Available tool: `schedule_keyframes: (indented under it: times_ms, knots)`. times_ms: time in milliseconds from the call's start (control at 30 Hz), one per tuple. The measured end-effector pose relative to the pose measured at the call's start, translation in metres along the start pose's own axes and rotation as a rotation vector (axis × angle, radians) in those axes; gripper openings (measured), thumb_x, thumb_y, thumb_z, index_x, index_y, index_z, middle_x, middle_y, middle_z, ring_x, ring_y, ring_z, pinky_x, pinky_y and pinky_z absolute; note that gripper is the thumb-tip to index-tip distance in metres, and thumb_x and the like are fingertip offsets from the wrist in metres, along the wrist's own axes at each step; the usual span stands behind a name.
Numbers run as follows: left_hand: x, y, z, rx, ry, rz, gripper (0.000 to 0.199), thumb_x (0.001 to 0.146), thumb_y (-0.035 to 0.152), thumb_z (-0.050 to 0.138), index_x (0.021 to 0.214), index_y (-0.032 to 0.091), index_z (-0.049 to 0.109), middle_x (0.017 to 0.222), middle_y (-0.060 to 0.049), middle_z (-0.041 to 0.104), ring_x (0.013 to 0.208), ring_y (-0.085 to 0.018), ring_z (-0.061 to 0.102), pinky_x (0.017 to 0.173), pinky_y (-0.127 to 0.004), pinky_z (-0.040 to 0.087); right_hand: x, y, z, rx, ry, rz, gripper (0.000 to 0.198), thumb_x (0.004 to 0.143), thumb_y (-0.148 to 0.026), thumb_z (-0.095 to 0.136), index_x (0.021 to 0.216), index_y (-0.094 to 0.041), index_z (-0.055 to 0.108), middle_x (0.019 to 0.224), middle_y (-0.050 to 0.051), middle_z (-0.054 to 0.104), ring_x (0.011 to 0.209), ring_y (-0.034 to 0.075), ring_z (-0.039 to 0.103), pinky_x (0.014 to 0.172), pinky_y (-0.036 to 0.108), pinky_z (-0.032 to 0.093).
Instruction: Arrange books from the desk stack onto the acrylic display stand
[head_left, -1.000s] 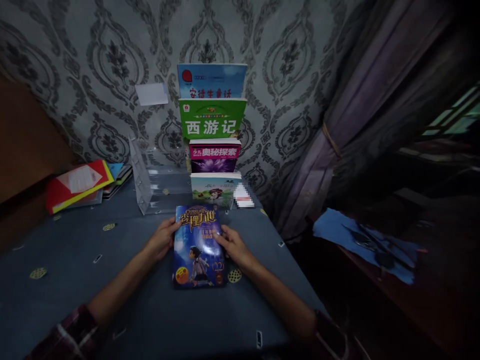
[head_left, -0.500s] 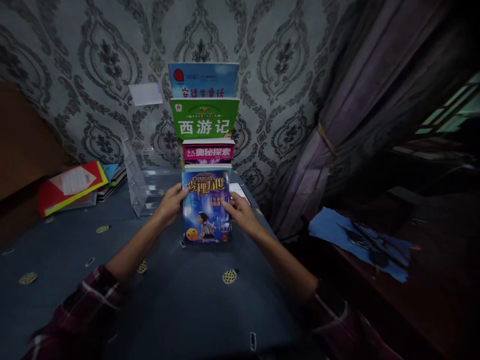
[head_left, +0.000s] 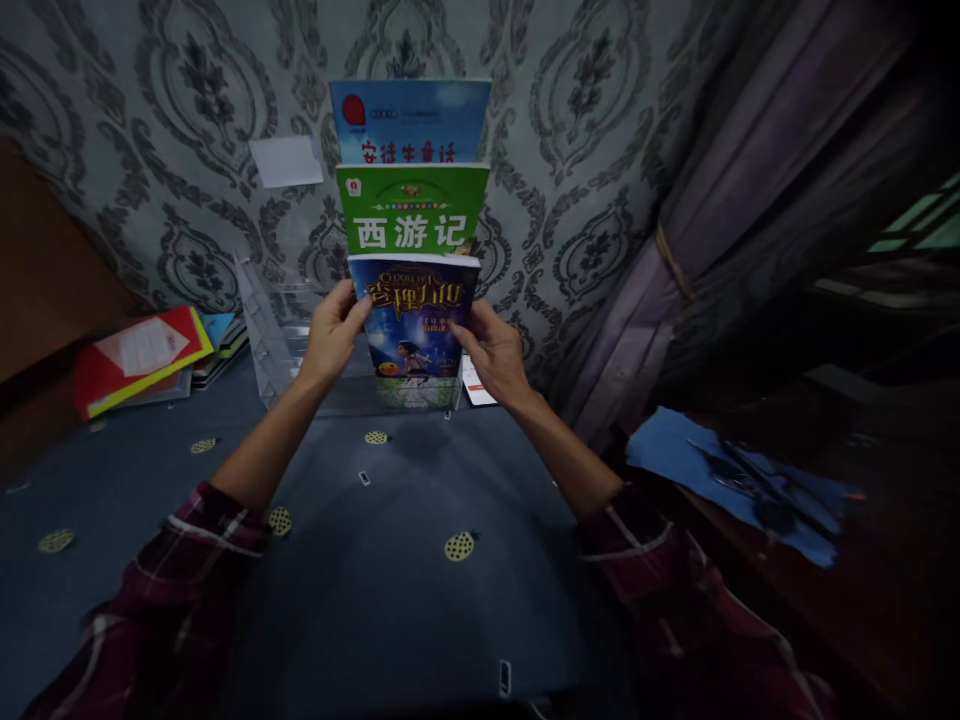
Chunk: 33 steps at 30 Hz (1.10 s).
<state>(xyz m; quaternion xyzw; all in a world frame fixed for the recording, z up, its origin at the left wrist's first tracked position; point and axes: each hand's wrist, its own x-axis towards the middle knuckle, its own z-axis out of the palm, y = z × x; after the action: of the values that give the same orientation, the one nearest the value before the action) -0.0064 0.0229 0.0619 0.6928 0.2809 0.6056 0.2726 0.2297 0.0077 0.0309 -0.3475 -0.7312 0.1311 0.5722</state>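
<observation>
Between my two hands is a dark blue book with gold title letters and a figure on its cover, held upright. My left hand grips its left edge, thumb on the cover. On the right edge, my right hand pinches it the same way. The book's lower part is at the front of a clear acrylic rack; whether it rests on the rack's base I cannot tell. Behind it stand a green book and, higher up, a light blue book. The pink-topped book is hidden.
Left of the rack lie a red and yellow book and a stack of books. A phone-like white screen shows beside my right hand. At right, scissors lie on a blue cloth. Patterned wallpaper and a tied curtain stand behind.
Both hands have raised the dark blue book and moved it away from me, up to the rack. It now covers the pink-topped book. The view has shifted slightly.
</observation>
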Motion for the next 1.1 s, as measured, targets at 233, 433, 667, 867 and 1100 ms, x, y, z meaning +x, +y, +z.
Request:
schedule_keyframes:
  times_ms: [233, 433, 667, 867, 1100]
  knots:
    - [-0.022, -0.014, -0.007, 0.328, 0.064, 0.123, 0.023, 0.093, 0.042, 0.061, 0.096, 0.021, 0.069, 0.096, -0.004, 0.062, 0.096, -0.019, 0.058, 0.077, -0.029, 0.050, -0.019, 0.029, 0.005, -0.071, 0.015, 0.012, 0.029, 0.095, -0.051, 0.057, 0.092, -0.023, 0.063, 0.086, 0.003, 0.058, 0.083, 0.021, 0.058, 0.078, 0.036, 0.052]
    - [-0.040, -0.024, -0.001, 0.419, 0.078, 0.059, 0.024, 0.092, 0.033, 0.060, 0.114, 0.023, 0.061, 0.085, 0.000, 0.060, 0.079, -0.015, 0.057, 0.073, -0.028, 0.047, -0.033, 0.037, 0.005, -0.146, -0.043, 0.096, 0.034, 0.096, -0.054, 0.052, 0.100, -0.023, 0.065, 0.091, 0.004, 0.062, 0.085, 0.022, 0.060, 0.079, 0.035, 0.053]
    - [-0.054, -0.041, 0.006, 0.430, 0.128, -0.083, 0.034, 0.089, 0.031, 0.063, 0.120, 0.020, 0.053, 0.084, 0.000, 0.062, 0.076, -0.015, 0.060, 0.070, -0.028, 0.048, -0.047, 0.044, 0.008, -0.266, -0.067, 0.100, 0.027, 0.094, -0.043, 0.056, 0.103, -0.019, 0.067, 0.091, 0.008, 0.070, 0.083, 0.024, 0.066, 0.078, 0.037, 0.053]
    - [-0.066, -0.041, 0.014, 0.723, 0.084, -0.015, 0.022, 0.100, 0.030, 0.047, 0.111, 0.018, 0.061, 0.100, -0.007, 0.064, 0.092, -0.021, 0.061, 0.082, -0.032, 0.049, -0.049, 0.040, 0.009, -0.404, -0.063, 0.175, 0.023, 0.091, -0.039, 0.059, 0.102, -0.020, 0.066, 0.088, 0.007, 0.074, 0.081, 0.025, 0.069, 0.075, 0.036, 0.052]
    - [-0.071, -0.035, 0.021, 0.922, 0.001, -0.079, 0.033, 0.103, 0.025, 0.039, 0.132, 0.016, 0.053, 0.111, -0.011, 0.064, 0.101, -0.024, 0.063, 0.087, -0.034, 0.050, -0.057, 0.034, 0.012, -0.328, 0.027, 0.273, 0.035, 0.088, -0.036, 0.059, 0.118, -0.018, 0.065, 0.088, 0.008, 0.075, 0.072, 0.022, 0.069, 0.067, 0.034, 0.054]
